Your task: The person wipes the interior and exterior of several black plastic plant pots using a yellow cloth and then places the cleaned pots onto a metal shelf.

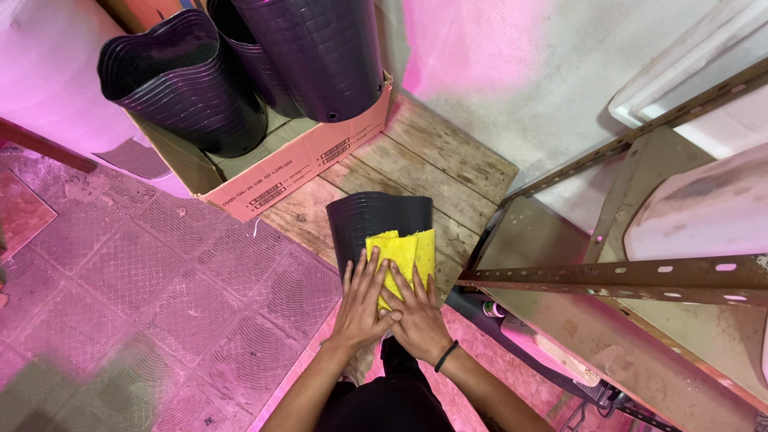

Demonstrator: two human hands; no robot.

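1. Cloth (402,254), yellow, lies folded on black pot (376,224), frame centre, over wooden boards (416,164).
2. Left hand (362,302) and right hand (416,316) press flat on cloth, fingers spread, not clenched.
3. Judgement: even pressure and a steadied pot would wipe best.

Strong pink-magenta cast over the tiled floor (160,272) from 7 to 10 o'clock, plus a pink patch on the wall (480,48) at 12. Centre lit evenly and sharp; my hands (388,308) crisp. Soft shadows. Wide-angle bending at edges, shelf frame (616,276) at 3 o'clock slightly soft.
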